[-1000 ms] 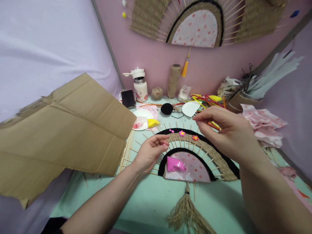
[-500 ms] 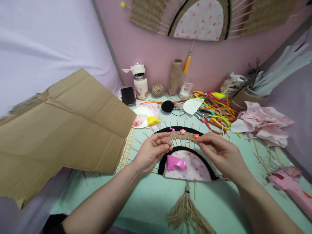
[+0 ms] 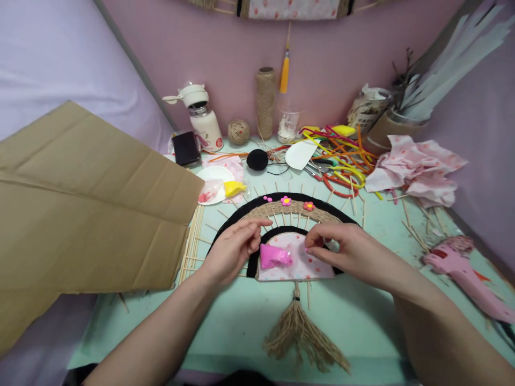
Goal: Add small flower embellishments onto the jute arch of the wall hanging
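Observation:
A fan-shaped woven piece (image 3: 241, 213) lies on the mint table: black rim, jute band, wooden skewers, and a spotted pink fabric centre. Two small clay flowers (image 3: 286, 201) sit on its jute band. A jute tassel (image 3: 300, 335) hangs from its base toward me. On the fabric centre lies a clear bag with a lump of pink clay (image 3: 276, 256). My left hand (image 3: 231, 254) has its curled fingers at the bag's left end. My right hand (image 3: 348, 252) pinches the bag's right edge.
A large cardboard sheet (image 3: 88, 214) leans over the table's left side. At the back stand a flask (image 3: 203, 120), a phone (image 3: 185, 148), twine spools (image 3: 265, 102) and coloured pipe cleaners (image 3: 341, 155). Crumpled pink fabric (image 3: 418, 169) and a pink glue gun (image 3: 462, 271) lie on the right.
My right hand came down from above the jute band to the clay bag. My left hand shifted slightly toward the bag. The camera tilted downward.

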`<state>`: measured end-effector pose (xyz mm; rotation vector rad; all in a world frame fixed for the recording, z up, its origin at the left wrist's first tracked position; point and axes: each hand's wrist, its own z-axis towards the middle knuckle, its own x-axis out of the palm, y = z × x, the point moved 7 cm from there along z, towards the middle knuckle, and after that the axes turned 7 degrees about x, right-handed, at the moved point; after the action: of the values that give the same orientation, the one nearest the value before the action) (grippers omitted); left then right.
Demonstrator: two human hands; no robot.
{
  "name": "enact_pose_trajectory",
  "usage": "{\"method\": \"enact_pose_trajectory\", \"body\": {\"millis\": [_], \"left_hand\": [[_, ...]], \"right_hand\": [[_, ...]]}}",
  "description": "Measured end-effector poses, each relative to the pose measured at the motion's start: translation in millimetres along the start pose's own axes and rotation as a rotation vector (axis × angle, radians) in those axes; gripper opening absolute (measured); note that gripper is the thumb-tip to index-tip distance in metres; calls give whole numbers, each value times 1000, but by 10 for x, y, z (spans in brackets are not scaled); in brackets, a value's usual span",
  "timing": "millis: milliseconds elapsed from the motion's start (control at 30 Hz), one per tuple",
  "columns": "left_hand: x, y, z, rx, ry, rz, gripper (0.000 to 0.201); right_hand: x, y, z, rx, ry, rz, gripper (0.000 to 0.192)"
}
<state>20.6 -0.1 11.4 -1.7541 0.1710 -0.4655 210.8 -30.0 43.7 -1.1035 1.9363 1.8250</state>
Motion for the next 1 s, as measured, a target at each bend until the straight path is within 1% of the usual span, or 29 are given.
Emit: {"method": "enact_pose_trajectory", "body": {"millis": [33, 133, 167, 200, 267, 367, 500, 700, 800, 900, 1000], "left_hand": [[35, -37, -14, 53, 58, 164, 34], [198, -90, -77, 247, 258, 728, 59], [239, -73, -94, 287, 301, 867, 59], [264, -49, -102, 312, 322, 969, 53], [274, -3, -95, 330, 315, 1073, 35], [271, 8, -70, 367, 261, 1089, 20], [305, -12, -68, 421, 234, 1084, 15], [328, -10, -84, 461, 213, 1109, 12], [322, -17, -85, 475, 199, 1083, 12], [303, -30, -83, 472, 170, 1011, 15], [257, -41, -77, 446, 115, 951, 17]], "right_hand": [[16, -16, 1, 13, 22, 2, 12], [54, -45, 16, 42, 48, 3, 13], [69, -48, 23, 50, 58, 3, 14], [85, -47, 29, 55, 68, 3, 14], [105, -33, 37, 56, 78, -2, 14], [108, -1, 45, 56, 55, -3, 13], [130, 58, 55, 43, 29, 74, 11], [171, 92, 76, 27, -7, 174, 10], [196, 102, 86, 14, -39, 204, 10], [231, 104, 92, 6, -94, 235, 10], [232, 165, 62, -77, -181, 202, 14]]}}
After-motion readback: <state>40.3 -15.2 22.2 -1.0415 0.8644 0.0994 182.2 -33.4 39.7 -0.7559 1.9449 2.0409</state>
